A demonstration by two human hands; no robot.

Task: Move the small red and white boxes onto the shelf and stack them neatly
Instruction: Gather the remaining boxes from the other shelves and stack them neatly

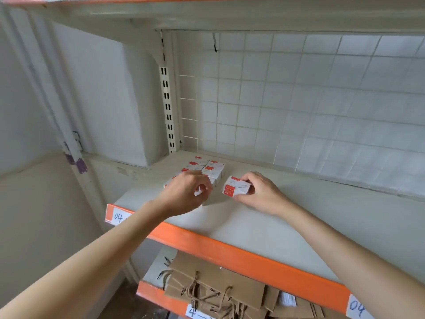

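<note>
Boxes [208,169] sit back-left; right hand [259,192] grips one [236,186] beside them.

Red-and-white boxes [208,168] stacked at shelf [253,226] back-left, one separate box [235,186] just beside, tilted

Shelf [264,229] surface open across its middle and right, from orange front edge [230,252] back to wire grid panel [299,100].

Far-left corner taken by block of red and white boxes [210,168], packed tight, touching each other.

Left hand [186,192] over the block's near side, right hand [259,192] holding a single box [236,186] just beside the block; narrow gap between the two.

Slotted upright [167,107] bounds the left rear.

Upper shelf [207,17] well above.

Below, paper bags [218,293] fill the lower shelf.
</note>
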